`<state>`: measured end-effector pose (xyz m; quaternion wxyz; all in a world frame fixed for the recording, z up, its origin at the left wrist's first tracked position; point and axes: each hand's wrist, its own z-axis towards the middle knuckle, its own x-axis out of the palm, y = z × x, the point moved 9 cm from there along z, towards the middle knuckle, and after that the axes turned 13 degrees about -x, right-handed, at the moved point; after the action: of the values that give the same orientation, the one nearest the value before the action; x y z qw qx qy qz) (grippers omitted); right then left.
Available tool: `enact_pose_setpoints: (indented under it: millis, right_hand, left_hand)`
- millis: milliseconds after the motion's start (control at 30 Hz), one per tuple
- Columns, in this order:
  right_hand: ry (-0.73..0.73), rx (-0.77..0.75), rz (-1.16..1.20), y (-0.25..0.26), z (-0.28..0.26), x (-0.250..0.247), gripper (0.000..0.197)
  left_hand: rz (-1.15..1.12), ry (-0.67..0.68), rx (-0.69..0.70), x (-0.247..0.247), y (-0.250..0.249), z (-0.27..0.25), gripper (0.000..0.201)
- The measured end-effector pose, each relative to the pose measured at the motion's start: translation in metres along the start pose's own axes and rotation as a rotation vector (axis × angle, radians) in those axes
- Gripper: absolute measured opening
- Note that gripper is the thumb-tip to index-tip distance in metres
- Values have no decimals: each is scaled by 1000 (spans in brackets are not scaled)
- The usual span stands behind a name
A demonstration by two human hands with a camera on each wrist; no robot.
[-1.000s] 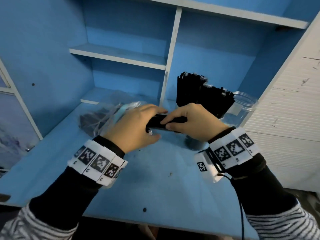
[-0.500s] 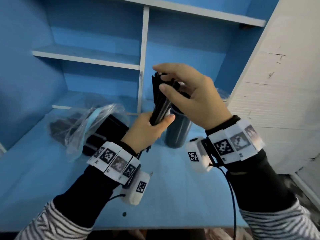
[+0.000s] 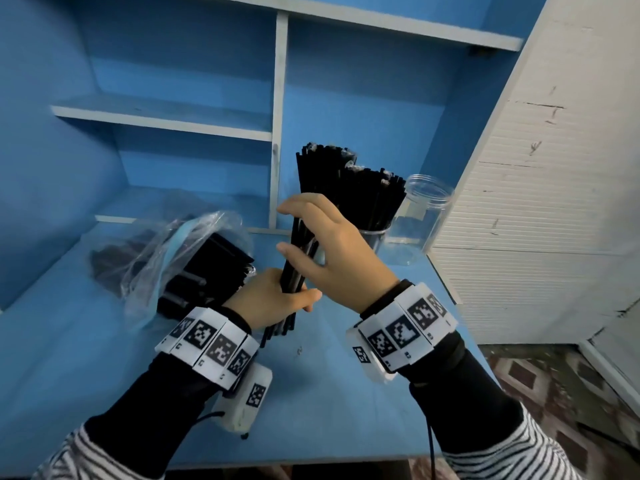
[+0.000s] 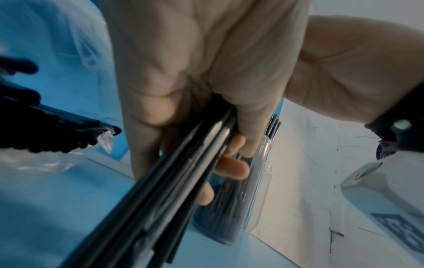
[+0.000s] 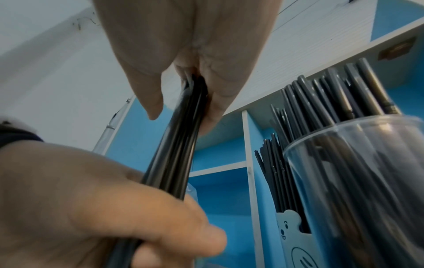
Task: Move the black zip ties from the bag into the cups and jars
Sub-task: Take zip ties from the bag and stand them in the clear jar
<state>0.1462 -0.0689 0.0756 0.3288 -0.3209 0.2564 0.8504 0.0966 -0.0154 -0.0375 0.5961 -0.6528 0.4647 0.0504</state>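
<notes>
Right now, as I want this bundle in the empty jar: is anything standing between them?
Yes. The full cup, its ties sticking up high, stands between the bundle and the jar. The left hand grips the bundle low, the right hand higher. The cup's near side looks open.

Two bare hands: the left hand (image 3: 273, 299) and the right hand (image 3: 332, 247), both on one bundle of long black plastic zip ties (image 3: 299, 258). One crumpled clear plastic bag (image 3: 194, 244) of black ties lies near the blue tabletop's (image 3: 104, 358) back-left. Containers at the back-right corner: one empty clear plastic jar (image 3: 420, 220) and two tie-filled ones, a clear cup (image 5: 358, 181) and a pale blue holder with a bear face (image 5: 291, 235). Individual ties are too many to count.
</notes>
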Motion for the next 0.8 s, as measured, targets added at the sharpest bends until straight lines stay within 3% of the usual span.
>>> enact_pose_setpoints:
  millis: [133, 233, 267, 333, 467, 533, 600, 733, 800]
  right_hand:
    - [-85, 64, 60, 0, 2, -14, 82]
    - [-194, 229, 229, -14, -2, -35, 109]
    - [-173, 266, 272, -16, -3, -35, 106]
    - [-50, 248, 298, -15, -1, -30, 82]
    - [177, 126, 333, -3, 2, -15, 40]
    - [202, 114, 354, -1, 1, -13, 14]
    - [122, 112, 312, -4, 3, -23, 12]
    - [-2, 143, 252, -10, 11, -54, 20]
    - [-46, 169, 209, -16, 14, -75, 19]
  left_hand:
    - [-41, -29, 44, -9, -11, -7, 31]
    - [-156, -18, 149, -17, -33, -21, 26]
    - [-163, -9, 185, -18, -40, -26, 29]
    - [-131, 59, 221, -14, -52, -35, 34]
    - [-48, 292, 160, 11, -54, -44, 36]
    - [-46, 329, 167, 17, -55, -42, 43]
    - [-83, 277, 223, 11, -64, -41, 42]
    - [-207, 140, 317, -12, -81, -38, 19]
    - [-223, 52, 330, -20, -81, -28, 32]
